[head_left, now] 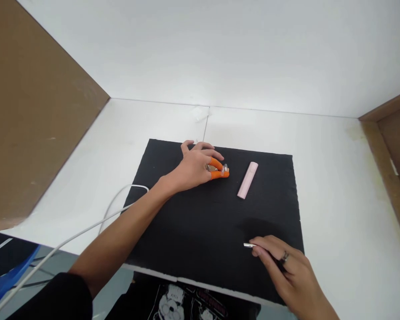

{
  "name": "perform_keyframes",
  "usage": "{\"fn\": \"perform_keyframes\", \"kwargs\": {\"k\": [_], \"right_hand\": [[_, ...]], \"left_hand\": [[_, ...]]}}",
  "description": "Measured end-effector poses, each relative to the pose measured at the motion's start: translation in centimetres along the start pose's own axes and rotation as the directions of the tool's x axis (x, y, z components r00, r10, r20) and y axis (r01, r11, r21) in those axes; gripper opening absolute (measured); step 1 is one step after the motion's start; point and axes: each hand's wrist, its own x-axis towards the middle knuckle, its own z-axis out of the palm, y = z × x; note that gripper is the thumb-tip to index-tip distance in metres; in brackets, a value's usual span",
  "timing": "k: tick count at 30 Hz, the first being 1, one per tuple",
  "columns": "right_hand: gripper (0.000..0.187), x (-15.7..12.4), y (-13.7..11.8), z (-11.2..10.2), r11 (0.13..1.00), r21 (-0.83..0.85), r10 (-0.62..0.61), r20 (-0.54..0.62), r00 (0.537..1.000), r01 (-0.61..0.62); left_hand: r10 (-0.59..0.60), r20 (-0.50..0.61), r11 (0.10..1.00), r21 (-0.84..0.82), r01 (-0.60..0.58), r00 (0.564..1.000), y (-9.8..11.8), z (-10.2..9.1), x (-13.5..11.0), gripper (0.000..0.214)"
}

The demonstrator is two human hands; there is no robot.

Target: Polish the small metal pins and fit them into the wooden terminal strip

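My left hand (195,166) reaches out over a black mat (200,222) and pinches a small clear piece (224,168) between thumb and forefinger, both capped in orange finger covers. Just right of it a pink tube-shaped case (247,180) lies on the mat. Nearer to me, my right hand (286,271) rests at the mat's front right, fingers closed on a thin silver metal piece (249,245) whose tip pokes out to the left. A ring sits on one finger.
The mat lies on a white table (336,186) against a white wall. Brown cardboard panels stand at the left (30,111) and right (393,146). A white cable (86,229) runs from the mat's left edge toward me.
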Motion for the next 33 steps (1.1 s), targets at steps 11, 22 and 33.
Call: {"fn": "perform_keyframes", "kwargs": {"k": [11, 22, 33], "right_hand": [[0.017, -0.1, 1.1, 1.5, 0.999, 0.018, -0.034, -0.007, 0.999, 0.034], [0.017, 0.5, 1.4, 2.1, 0.999, 0.043, 0.003, -0.033, 0.999, -0.001], [0.018, 0.0, 1.7, 2.7, 1.0, -0.003, 0.011, -0.054, 0.998, -0.011]], "left_hand": [[0.047, 0.006, 0.997, 0.058, -0.047, 0.999, -0.5, 0.7, 0.4, 0.011], [0.07, -0.024, 0.989, 0.129, -0.067, 0.997, -1.0, 1.3, 0.2, 0.01], [0.106, -0.011, 0.968, 0.228, -0.101, 0.994, -1.1, 1.5, 0.2, 0.016]]}}
